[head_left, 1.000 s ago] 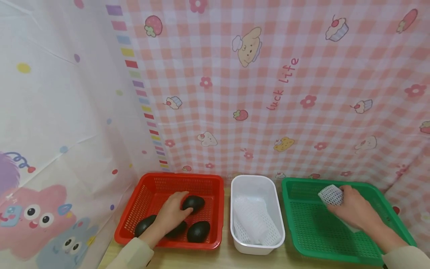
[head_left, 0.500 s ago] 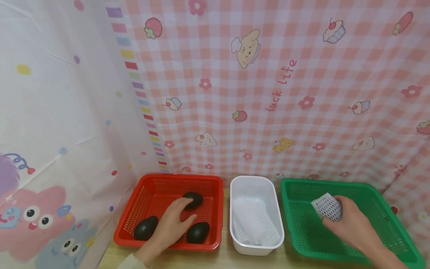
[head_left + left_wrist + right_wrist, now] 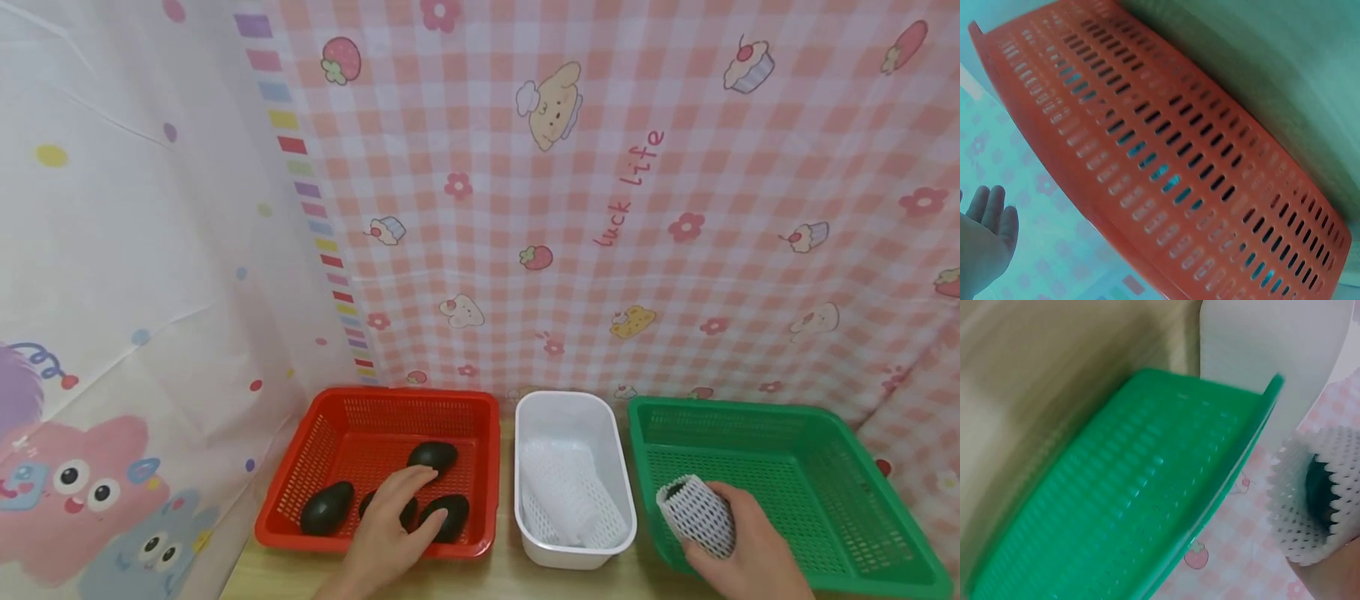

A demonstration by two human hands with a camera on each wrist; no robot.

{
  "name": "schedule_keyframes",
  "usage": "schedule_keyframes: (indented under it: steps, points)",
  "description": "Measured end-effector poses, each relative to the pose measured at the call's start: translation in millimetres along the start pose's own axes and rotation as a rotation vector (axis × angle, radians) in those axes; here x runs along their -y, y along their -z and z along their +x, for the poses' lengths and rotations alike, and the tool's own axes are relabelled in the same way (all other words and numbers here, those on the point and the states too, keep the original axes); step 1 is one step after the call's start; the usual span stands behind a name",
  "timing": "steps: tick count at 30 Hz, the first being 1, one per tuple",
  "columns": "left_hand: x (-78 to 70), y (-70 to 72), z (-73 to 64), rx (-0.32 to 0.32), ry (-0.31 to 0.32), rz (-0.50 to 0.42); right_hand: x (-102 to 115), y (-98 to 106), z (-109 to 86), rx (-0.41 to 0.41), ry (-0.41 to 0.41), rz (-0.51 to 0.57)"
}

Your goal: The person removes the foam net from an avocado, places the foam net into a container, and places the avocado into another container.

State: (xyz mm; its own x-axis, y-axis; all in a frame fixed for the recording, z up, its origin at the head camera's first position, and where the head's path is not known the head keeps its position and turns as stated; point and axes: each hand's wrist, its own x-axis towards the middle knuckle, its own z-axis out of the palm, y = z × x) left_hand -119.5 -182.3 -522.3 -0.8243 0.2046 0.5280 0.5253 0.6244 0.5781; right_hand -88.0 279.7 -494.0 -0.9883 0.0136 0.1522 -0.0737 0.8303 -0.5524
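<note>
My left hand [image 3: 390, 537] hovers over the front of the red basket [image 3: 489, 467], fingers loosely spread above the dark avocados. One avocado [image 3: 327, 508] lies to the left and another [image 3: 432, 456] behind the fingertips; two more are partly covered by the hand. In the left wrist view the hand [image 3: 988, 240] appears with nothing between its fingers. My right hand [image 3: 750, 546] grips a white foam net sleeve [image 3: 699, 517] over the front left of the green basket [image 3: 892, 500]. Inside the sleeve's open end, a dark avocado [image 3: 1321, 490] shows in the right wrist view.
Between the two baskets stands a white plastic tub [image 3: 575, 557] with white foam net sleeves [image 3: 566, 496] lying in it. All three containers sit on a wooden table [image 3: 465, 579]. A pink checked cloth [image 3: 495, 333] hangs right behind them.
My right hand has carried the sleeved avocado leftward and nearer across the green basket. The left hand has drawn back toward the front of the red basket, away from the rear avocado.
</note>
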Motion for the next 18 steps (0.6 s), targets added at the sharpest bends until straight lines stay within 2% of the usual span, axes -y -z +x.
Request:
schedule_keyframes:
  steps: [6,9,11,13,16,18]
  points:
    - [-8.7,-2.9,-5.9,-0.016,-0.119,-0.013,6,-15,-15.0,-0.095,0.105,0.034]
    - [-13.2,-4.9,-7.8,-0.013,-0.158,-0.034,10,-21,-22.0,-0.063,0.097,0.054]
    - [-17.5,-6.7,-10.2,-0.017,-0.158,-0.042,10,-25,-25.9,-0.042,0.109,0.065]
    - [-21.6,-9.7,-13.8,-0.025,-0.154,-0.050,8,-31,-28.8,-0.049,0.175,0.075]
    - [-27.8,-14.5,-20.4,-0.025,-0.127,-0.045,1,-42,-30.8,-0.095,0.339,0.106]
    - [-29.4,-18.1,-23.8,-0.020,-0.130,-0.039,-4,-49,-30.7,-0.115,0.450,0.139]
